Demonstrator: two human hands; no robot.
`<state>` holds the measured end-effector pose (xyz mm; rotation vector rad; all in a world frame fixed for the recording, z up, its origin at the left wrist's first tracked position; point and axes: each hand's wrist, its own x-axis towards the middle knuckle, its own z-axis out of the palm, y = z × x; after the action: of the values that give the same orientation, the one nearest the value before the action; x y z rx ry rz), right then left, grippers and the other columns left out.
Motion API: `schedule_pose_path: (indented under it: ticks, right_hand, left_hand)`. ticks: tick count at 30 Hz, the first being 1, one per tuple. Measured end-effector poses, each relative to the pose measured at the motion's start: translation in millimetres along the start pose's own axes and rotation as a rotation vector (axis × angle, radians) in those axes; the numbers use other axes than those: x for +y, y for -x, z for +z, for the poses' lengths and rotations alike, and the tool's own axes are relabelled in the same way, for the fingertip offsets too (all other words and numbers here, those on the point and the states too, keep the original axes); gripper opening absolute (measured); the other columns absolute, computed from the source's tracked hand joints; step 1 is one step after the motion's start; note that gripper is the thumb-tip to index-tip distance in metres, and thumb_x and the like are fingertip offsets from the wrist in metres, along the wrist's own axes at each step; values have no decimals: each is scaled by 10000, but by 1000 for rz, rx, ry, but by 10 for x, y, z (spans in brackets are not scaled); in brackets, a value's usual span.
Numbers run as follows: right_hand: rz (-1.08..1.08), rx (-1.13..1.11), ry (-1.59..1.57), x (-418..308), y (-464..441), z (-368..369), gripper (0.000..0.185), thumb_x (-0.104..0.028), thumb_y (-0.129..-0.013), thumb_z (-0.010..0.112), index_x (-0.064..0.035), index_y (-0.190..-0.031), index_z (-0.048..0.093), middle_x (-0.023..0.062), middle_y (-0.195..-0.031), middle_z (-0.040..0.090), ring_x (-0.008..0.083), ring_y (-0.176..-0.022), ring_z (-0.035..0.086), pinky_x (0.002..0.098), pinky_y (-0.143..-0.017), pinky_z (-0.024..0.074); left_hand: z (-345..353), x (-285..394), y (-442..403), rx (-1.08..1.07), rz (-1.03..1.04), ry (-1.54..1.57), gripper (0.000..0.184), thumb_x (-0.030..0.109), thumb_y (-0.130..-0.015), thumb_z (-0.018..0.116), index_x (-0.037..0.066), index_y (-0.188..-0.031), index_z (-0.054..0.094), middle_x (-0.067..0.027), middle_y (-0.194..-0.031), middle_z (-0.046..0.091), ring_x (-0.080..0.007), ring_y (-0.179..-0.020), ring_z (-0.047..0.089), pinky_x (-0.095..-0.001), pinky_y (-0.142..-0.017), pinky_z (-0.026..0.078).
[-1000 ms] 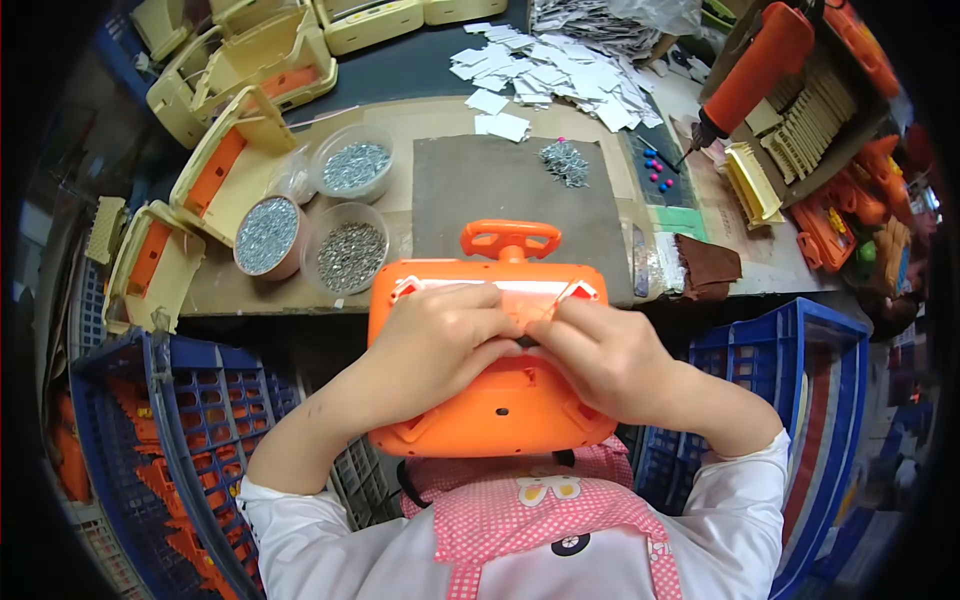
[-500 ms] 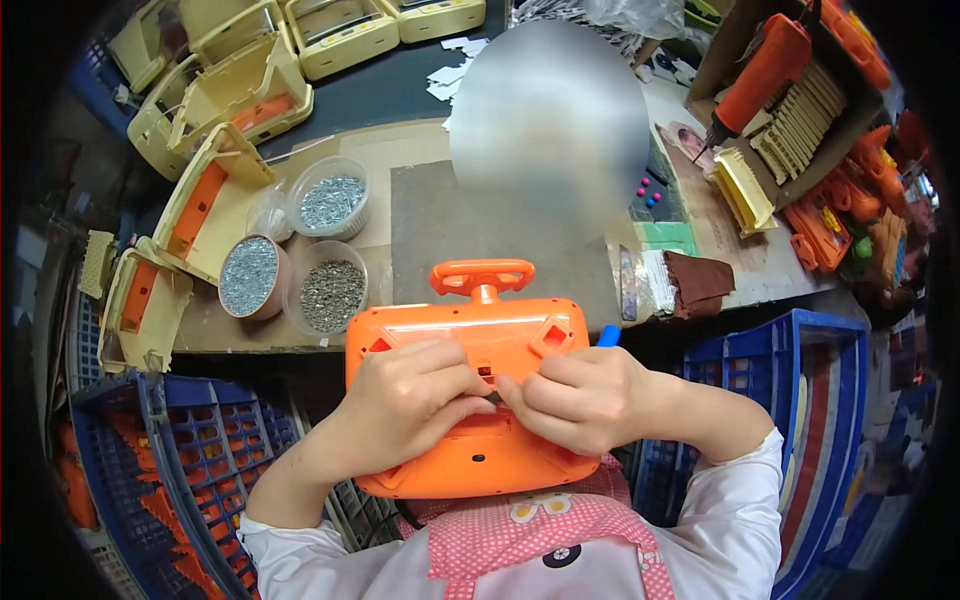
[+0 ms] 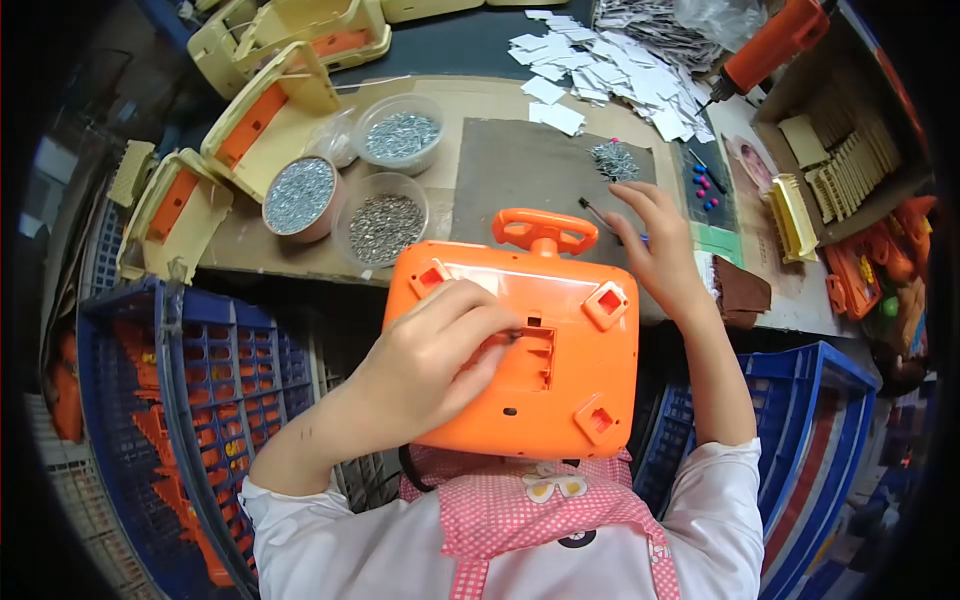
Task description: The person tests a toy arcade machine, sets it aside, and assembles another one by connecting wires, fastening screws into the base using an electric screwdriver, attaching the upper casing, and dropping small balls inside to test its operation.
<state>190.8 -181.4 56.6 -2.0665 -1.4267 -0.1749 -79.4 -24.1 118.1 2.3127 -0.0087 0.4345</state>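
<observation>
In the head view, the orange case (image 3: 580, 355) stands at the person's front, leaning against the pink apron (image 3: 530, 515), its handle (image 3: 545, 232) reaching over the near edge of the tabletop (image 3: 240, 250). The left hand (image 3: 440, 345) lies over the case's left half, thumb and fingertips pinched on a small dark piece (image 3: 516, 336) at the left edge of the recess (image 3: 538, 362). The right hand (image 3: 655, 240) is clear of the case, just beyond its top right corner and near the metal pile (image 3: 613, 161) on the mat (image 3: 510, 165); it holds a slim tool (image 3: 598, 213), thumb and forefinger parted.

Much of the dark piece is covered by the left fingers (its shape cannot be made out), as is part of the case's left side. The right hand hides most of the tool; only the dark-tipped end and a bit of blue show. The driver (image 3: 775, 50) at top right is cut off by the picture's edge.
</observation>
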Motion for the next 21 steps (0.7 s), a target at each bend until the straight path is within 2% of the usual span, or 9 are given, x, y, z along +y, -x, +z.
schedule_pose_path:
  ticks: [1, 3, 4, 5, 8, 13, 14, 17, 21]
  right_hand:
    - [102, -78, -165, -161, 60, -155, 309, -99, -944, 640, 8, -1234, 631, 165, -1244, 624, 304, -1182, 595, 350, -1004, 454]
    - [210, -234, -502, -405, 275, -356, 458, -182, -959, 606, -14, -1380, 540, 133, -1368, 561, 255, -1285, 532, 376, -1097, 381]
    - [233, -253, -616, -497, 416, -343, 519, -208, -950, 623, -9, -1412, 496, 145, -1391, 526, 262, -1306, 506, 377, -1116, 360]
    - [257, -271, -731, -566, 530, -301, 585, -234, -941, 640, -4, -1445, 451, 157, -1414, 491, 270, -1327, 481, 378, -1134, 338]
    - [172, -183, -543, -713, 677, -244, 653, -219, -914, 682, 3, -1462, 406, 178, -1421, 439, 305, -1373, 422, 383, -1152, 315]
    - [55, -145, -430, -966, 650, -188, 730, -313, -889, 740, 13, -1451, 406, 251, -1394, 445, 396, -1328, 435, 454, -1138, 339]
    - [-69, -125, -402, -1006, 628, -219, 769, -338, -889, 741, 20, -1467, 381, 276, -1430, 409, 416, -1350, 413, 465, -1147, 331]
    - [-100, -225, -659, -1076, 517, -339, 831, -418, -947, 666, 36, -1518, 267, 305, -1502, 320, 431, -1396, 370, 450, -1172, 315]
    - [-118, -357, -467, -1033, 452, -677, 767, -459, -984, 600, 66, -1476, 334, 299, -1481, 368, 413, -1387, 393, 438, -1162, 331]
  left_hand:
    - [-24, 41, 77, -2, -4, -6, 316, -13, -776, 719, -14, -1083, 648, -144, -1038, 633, -285, -921, 654, -353, -776, 541]
    - [-61, 123, 206, 173, -45, -161, 396, -17, -763, 718, -8, -1154, 652, -166, -1174, 616, -358, -1069, 600, -424, -927, 495]
    - [-90, 97, 336, 117, -94, -188, 636, 63, -760, 760, -22, -1349, 537, -191, -1333, 528, -424, -1222, 507, -479, -1051, 417]
    - [-43, 136, 398, 114, -83, -185, 636, 63, -760, 760, -22, -1349, 537, -191, -1333, 528, -424, -1222, 507, -479, -1051, 417]
    - [98, 199, 613, 168, -346, -121, 912, 150, -787, 783, -36, -1528, 284, -234, -1492, 382, -406, -1388, 400, -448, -1165, 327]
    - [114, 141, 840, 308, -581, 267, 798, 196, -876, 697, -35, -1527, 298, -206, -1511, 416, -285, -1397, 420, -391, -1162, 319]
    - [92, 25, 950, 318, -578, 264, 766, 226, -903, 666, -29, -1528, 303, -198, -1506, 431, -280, -1388, 433, -387, -1157, 325]
    - [11, -302, 1262, 400, -611, 434, 715, 317, -951, 596, -1, -1531, 324, -167, -1501, 454, -269, -1376, 454, -389, -1145, 345]
    - [-59, -410, 1487, 470, -632, 595, 722, 400, -965, 555, 20, -1536, 331, -156, -1513, 445, -265, -1386, 452, -399, -1147, 353]
